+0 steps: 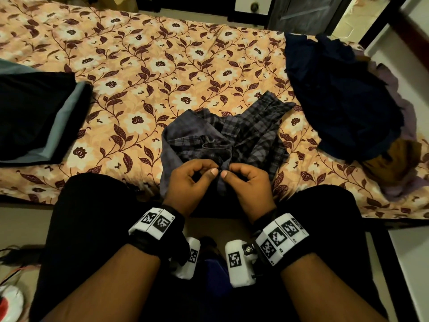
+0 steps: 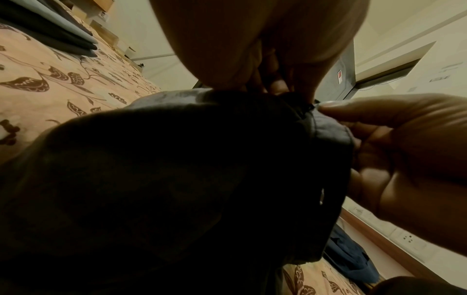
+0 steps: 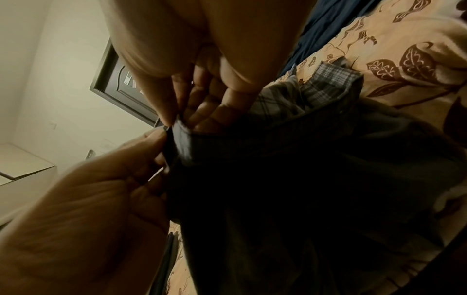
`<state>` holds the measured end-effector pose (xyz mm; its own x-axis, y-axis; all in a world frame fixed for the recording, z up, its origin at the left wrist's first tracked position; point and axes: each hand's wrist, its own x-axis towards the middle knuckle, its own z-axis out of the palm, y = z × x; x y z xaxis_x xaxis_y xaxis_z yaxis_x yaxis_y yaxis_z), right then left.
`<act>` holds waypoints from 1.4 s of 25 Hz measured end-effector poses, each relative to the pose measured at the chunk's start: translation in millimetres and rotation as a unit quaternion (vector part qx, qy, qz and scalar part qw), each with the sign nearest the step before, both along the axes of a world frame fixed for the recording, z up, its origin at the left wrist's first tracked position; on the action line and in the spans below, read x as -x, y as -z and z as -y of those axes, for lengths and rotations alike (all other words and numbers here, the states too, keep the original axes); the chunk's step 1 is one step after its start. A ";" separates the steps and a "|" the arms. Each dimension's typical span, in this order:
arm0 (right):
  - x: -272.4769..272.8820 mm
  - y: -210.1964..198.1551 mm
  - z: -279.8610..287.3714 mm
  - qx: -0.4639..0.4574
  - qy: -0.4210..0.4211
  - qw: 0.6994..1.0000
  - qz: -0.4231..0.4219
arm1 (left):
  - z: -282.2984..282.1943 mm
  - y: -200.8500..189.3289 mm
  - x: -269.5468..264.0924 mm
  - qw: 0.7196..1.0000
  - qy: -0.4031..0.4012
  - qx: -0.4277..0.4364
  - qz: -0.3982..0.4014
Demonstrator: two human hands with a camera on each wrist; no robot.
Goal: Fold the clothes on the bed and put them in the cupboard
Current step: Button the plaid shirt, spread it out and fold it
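Note:
A crumpled grey-and-black checked shirt (image 1: 234, 133) lies on the floral bedsheet (image 1: 144, 66) near the front edge of the bed. My left hand (image 1: 192, 180) and my right hand (image 1: 246, 180) meet at the shirt's near edge, each pinching the dark fabric between thumb and curled fingers, thumbs almost touching. In the left wrist view the shirt (image 2: 177, 179) fills the frame, with the right hand's thumb (image 2: 379, 111) on its hem. The right wrist view shows the shirt (image 3: 316, 179) and its checked part (image 3: 328, 79) beyond my fingers.
A folded black and grey garment (image 1: 39, 117) lies at the bed's left. A heap of dark navy clothes (image 1: 336, 101) with a brown piece (image 1: 394, 159) sits at the right. My black-clad legs stand against the bed edge. A dark door (image 1: 301, 12) is behind.

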<state>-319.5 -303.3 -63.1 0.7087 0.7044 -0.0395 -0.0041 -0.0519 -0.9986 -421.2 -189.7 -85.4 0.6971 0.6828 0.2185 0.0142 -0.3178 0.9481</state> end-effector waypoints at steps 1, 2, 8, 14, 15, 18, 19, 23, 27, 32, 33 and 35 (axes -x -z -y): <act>-0.6 -0.2 -0.6 0.007 0.007 1.000 -0.026 | -0.3 0.4 -0.3 1.000 -0.001 0.001 0.002; -0.8 -1.0 -1.2 0.013 0.013 0.998 -0.063 | -0.4 0.6 -0.7 1.000 -0.002 0.006 0.003; -3.9 -2.2 0.4 0.004 0.006 0.997 -0.079 | 1.6 -2.9 -2.4 0.994 0.025 0.108 0.024; -4.4 3.3 1.6 0.014 0.007 0.998 -0.064 | 4.0 -6.6 -0.8 0.989 0.053 0.137 0.021; -4.3 4.6 1.4 0.017 0.005 0.998 -0.056 | 4.2 -5.6 -0.4 0.990 0.061 0.129 0.014; -3.2 8.6 0.7 0.020 -0.006 0.998 -0.054 | 5.4 -3.8 -0.1 0.993 0.047 0.112 -0.010; -2.8 11.2 0.7 0.023 -0.010 0.998 -0.052 | 5.8 -3.6 -0.8 0.993 0.038 0.106 -0.021; -1.7 19.7 1.8 0.041 -0.007 0.999 -0.015 | 5.4 -5.6 -2.2 0.994 0.028 0.088 -0.051; -6.8 26.5 2.2 0.035 0.005 0.999 0.036 | 6.1 -11.0 0.2 0.990 0.054 0.124 -0.038; -5.5 30.1 -1.7 0.030 -0.003 0.998 0.055 | -1.7 -8.2 -0.5 0.990 0.045 0.117 -0.064; -5.0 28.9 -1.8 0.031 -0.002 0.995 0.090 | -2.3 -8.6 -1.0 0.991 0.038 0.109 -0.073; -5.2 27.9 -1.4 0.019 -0.005 0.973 0.229 | -1.2 -10.1 -1.9 0.993 0.027 0.070 -0.096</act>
<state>-314.3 -301.9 -91.0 0.6512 0.7158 0.2522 0.4411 -0.0865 -0.8933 -419.4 -188.4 -75.3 0.7526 0.6582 -0.0164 0.1860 -0.1886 0.9643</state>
